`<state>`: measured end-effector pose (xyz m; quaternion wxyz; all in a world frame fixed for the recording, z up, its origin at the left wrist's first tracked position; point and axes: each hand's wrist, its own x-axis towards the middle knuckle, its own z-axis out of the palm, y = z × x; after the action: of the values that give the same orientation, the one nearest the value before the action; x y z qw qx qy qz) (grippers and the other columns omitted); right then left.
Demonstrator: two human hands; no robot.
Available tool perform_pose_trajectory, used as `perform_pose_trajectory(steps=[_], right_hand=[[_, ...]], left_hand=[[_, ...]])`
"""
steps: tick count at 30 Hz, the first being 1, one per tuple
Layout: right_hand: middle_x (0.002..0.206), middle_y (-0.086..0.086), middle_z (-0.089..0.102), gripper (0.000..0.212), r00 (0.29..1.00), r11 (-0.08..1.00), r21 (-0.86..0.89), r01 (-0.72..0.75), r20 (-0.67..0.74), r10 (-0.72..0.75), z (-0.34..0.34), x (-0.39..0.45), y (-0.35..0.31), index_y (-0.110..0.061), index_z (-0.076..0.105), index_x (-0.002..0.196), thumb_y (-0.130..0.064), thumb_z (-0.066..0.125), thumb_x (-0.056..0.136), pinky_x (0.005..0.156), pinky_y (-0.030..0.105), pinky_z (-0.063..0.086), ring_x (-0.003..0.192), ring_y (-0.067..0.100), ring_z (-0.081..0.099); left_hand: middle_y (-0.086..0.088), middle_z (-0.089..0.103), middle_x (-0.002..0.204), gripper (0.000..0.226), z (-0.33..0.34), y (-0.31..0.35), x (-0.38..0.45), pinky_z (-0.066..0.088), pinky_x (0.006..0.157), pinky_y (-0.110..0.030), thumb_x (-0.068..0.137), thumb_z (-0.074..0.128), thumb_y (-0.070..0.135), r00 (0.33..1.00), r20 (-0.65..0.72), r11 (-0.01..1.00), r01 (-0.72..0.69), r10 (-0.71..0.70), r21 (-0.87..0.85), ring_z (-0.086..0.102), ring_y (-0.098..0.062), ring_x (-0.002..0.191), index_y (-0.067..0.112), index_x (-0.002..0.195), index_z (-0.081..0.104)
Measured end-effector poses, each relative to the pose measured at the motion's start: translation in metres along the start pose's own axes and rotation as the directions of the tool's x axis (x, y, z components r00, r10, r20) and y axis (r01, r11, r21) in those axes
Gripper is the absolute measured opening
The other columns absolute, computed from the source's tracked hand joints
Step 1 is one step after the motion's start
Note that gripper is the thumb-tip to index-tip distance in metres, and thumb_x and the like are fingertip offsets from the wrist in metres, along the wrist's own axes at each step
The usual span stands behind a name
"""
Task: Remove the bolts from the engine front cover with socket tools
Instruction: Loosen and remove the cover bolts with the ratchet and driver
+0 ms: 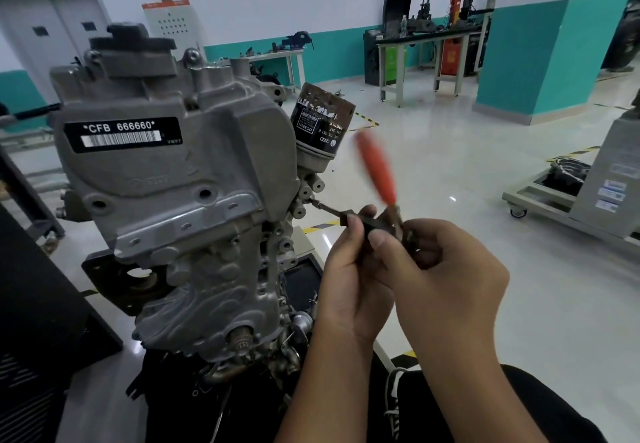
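Observation:
The grey engine front cover (166, 179) with a black "CFB 666660" label fills the left of the view. At its right edge a thin extension bar with a socket (325, 207) meets a bolt (313, 201) on the side bosses. My left hand (349, 269) pinches the dark shaft of the socket tool just behind the bar. My right hand (446, 276) grips the ratchet head end. The ratchet's orange handle (377, 168) sticks up from the hands and is blurred by motion.
A rusty black oil filter (320, 123) stands just above the bolt area. The engine sits on a black stand (301, 279). A grey wheeled cart (571, 207) is on the right, and workbenches (426, 44) line the far wall. My dark trouser leg and shoe (394, 394) are below.

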<state>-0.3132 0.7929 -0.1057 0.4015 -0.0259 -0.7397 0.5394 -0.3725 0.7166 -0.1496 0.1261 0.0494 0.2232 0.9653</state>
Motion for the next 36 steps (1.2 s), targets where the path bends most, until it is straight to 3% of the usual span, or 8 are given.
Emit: perform_pose_trajectory(steps=[4,9,15,18,21,29,33,36], right_hand=[[0.064,-0.008,0.065,0.017,0.999,1.000,-0.005,0.009,0.046,-0.008,0.007,0.010,-0.007,-0.027,0.071,0.074,-0.034,0.083,0.083,0.065,0.019,0.052,0.065,0.006,0.064],[0.090,-0.004,0.070,0.045,0.988,0.988,-0.045,0.147,0.056,-0.145,-0.001,0.001,-0.002,-0.017,0.082,0.096,0.016,0.078,0.066,0.074,0.000,0.042,0.080,0.001,0.063],[0.065,-0.015,0.071,0.018,0.998,0.996,0.090,-0.005,0.055,0.000,0.004,0.003,-0.014,-0.029,0.077,0.078,-0.045,0.083,0.080,0.067,0.017,0.054,0.066,0.003,0.069],[0.072,-0.008,0.072,0.009,0.997,0.997,0.029,0.071,0.034,-0.072,0.002,0.003,-0.009,-0.022,0.080,0.086,-0.030,0.083,0.082,0.071,0.018,0.053,0.069,0.010,0.068],[0.093,-0.006,0.075,0.031,0.994,0.994,0.000,0.105,0.019,-0.105,0.000,0.000,-0.005,-0.018,0.082,0.102,-0.006,0.088,0.074,0.078,0.007,0.048,0.080,0.007,0.069],[0.066,-0.015,0.070,0.020,1.000,0.999,0.025,0.024,0.000,-0.024,0.002,0.002,-0.006,-0.039,0.070,0.077,-0.026,0.083,0.085,0.066,0.007,0.048,0.065,0.001,0.067],[0.093,-0.010,0.074,0.030,0.995,0.995,-0.002,0.101,0.007,-0.101,-0.003,0.001,0.003,-0.020,0.081,0.099,-0.004,0.086,0.075,0.076,0.006,0.047,0.080,0.004,0.068],[0.070,-0.016,0.071,0.009,0.998,0.997,0.068,-0.047,0.038,0.044,0.000,0.003,-0.002,-0.028,0.077,0.088,-0.030,0.083,0.082,0.069,0.009,0.050,0.068,0.001,0.069]], left_hand=[[-0.017,0.058,0.110,0.036,0.006,0.006,-0.002,0.031,0.117,-0.042,0.087,0.063,0.034,0.998,-0.054,0.998,-0.021,0.024,0.054,0.046,-0.031,0.117,0.003,0.105,0.067],[-0.010,0.068,0.089,0.034,0.018,0.005,-0.001,0.058,0.075,-0.034,0.090,0.063,0.041,0.999,-0.007,0.999,0.046,-0.046,0.010,0.069,-0.024,0.085,0.007,0.095,0.065],[-0.011,0.070,0.094,0.027,0.014,0.012,-0.006,0.049,0.100,-0.037,0.085,0.064,0.032,0.999,-0.039,0.999,-0.009,0.007,-0.054,0.065,-0.023,0.096,0.008,0.097,0.065],[-0.012,0.066,0.093,0.030,0.020,0.009,-0.002,0.045,0.108,-0.036,0.081,0.070,0.033,0.998,-0.057,1.000,0.001,-0.002,-0.018,0.061,-0.022,0.101,0.006,0.093,0.068],[-0.011,0.073,0.086,0.028,0.025,0.005,-0.006,0.061,0.070,-0.036,0.090,0.066,0.033,0.999,0.026,0.997,0.045,-0.043,-0.063,0.074,-0.025,0.080,0.006,0.087,0.071],[-0.004,0.071,0.078,0.027,0.020,0.009,-0.003,0.043,0.100,-0.024,0.078,0.073,0.032,0.995,-0.101,0.999,0.003,-0.008,-0.049,0.053,-0.010,0.078,0.014,0.098,0.066],[-0.008,0.070,0.088,0.025,0.021,0.000,0.000,0.060,0.074,-0.033,0.088,0.066,0.032,0.999,-0.053,0.998,0.007,-0.010,-0.065,0.072,-0.019,0.081,0.011,0.101,0.066],[-0.003,0.067,0.076,0.025,0.013,0.002,-0.003,0.044,0.074,-0.018,0.088,0.067,0.032,0.998,-0.066,1.000,0.011,-0.011,-0.006,0.063,-0.010,0.066,0.013,0.104,0.066]])
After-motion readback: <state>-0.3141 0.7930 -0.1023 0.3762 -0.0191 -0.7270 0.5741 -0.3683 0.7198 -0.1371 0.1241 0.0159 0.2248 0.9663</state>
